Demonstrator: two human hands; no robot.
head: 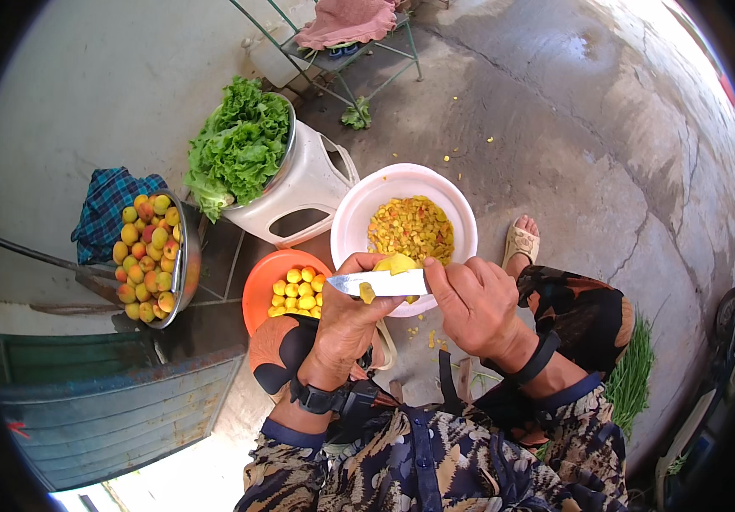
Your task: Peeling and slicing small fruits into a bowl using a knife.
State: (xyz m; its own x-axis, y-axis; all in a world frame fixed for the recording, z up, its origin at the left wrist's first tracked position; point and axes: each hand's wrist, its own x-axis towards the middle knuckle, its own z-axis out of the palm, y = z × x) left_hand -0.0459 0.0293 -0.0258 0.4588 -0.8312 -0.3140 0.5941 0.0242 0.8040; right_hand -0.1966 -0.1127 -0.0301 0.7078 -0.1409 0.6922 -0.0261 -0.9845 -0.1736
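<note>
My left hand (348,320) holds a yellow peeled stone fruit (395,264), likely a peach or apricot. The handle of a knife is in my right hand (475,304), and its broad steel blade (383,283) lies across the near side of the fruit, pointing left. A bit of peel (366,293) clings to the blade. Both hands are above the near rim of a pale pink plastic basin (358,221), which holds a heap of yellow and reddish peelings (412,224). Left of it, an orange basin (258,288) holds several peeled yellow fruits (297,293), partly hidden by my knee.
Unpeeled fruits (150,256) fill a steel bowl (189,275) at left, beside a checked cloth (108,205). Leafy lettuce (242,141) sits in another bowl on a white plastic stool (303,173). Behind stands a metal-framed chair (348,61). Cut greens (629,371) lie at right.
</note>
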